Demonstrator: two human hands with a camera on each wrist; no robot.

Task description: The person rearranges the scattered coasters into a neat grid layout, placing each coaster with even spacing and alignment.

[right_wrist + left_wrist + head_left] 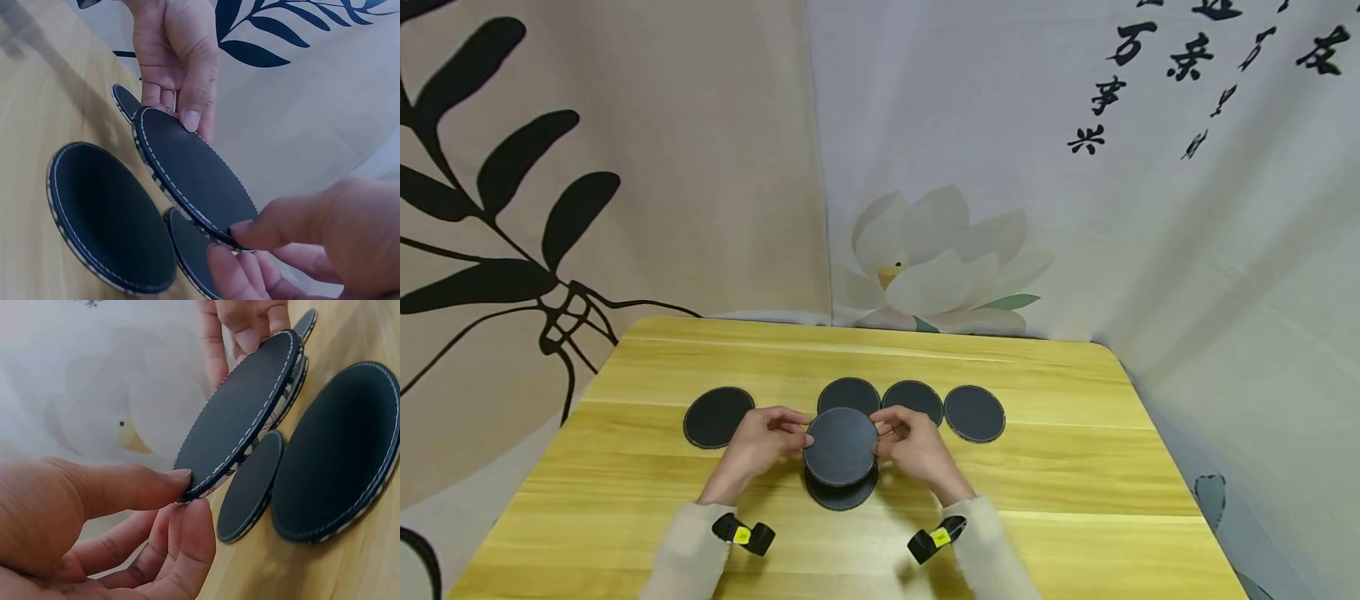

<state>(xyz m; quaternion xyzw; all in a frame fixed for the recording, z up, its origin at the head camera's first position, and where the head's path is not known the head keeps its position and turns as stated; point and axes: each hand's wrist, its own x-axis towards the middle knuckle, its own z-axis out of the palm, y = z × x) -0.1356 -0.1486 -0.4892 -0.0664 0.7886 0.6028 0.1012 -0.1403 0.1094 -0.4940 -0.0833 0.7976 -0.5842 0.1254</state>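
Note:
Both hands hold one round black coaster (841,447) above the table, tilted, its dark face towards the head camera. My left hand (765,442) pinches its left edge, thumb on the face and fingertips behind, as the left wrist view shows. On the opposite edge, my right hand (916,450) pinches it the same way. White stitching and a patterned underside show along the rim of the held coaster (194,169). Beneath it, partly covered, lies another coaster (841,497) on the wood.
Behind the held piece, three black coasters form a row: a left one (848,395), a middle one (913,398) and a right one (974,413). One more coaster (718,418) lies by the left hand. Printed cloth (925,125) hangs behind the wooden table (1075,500).

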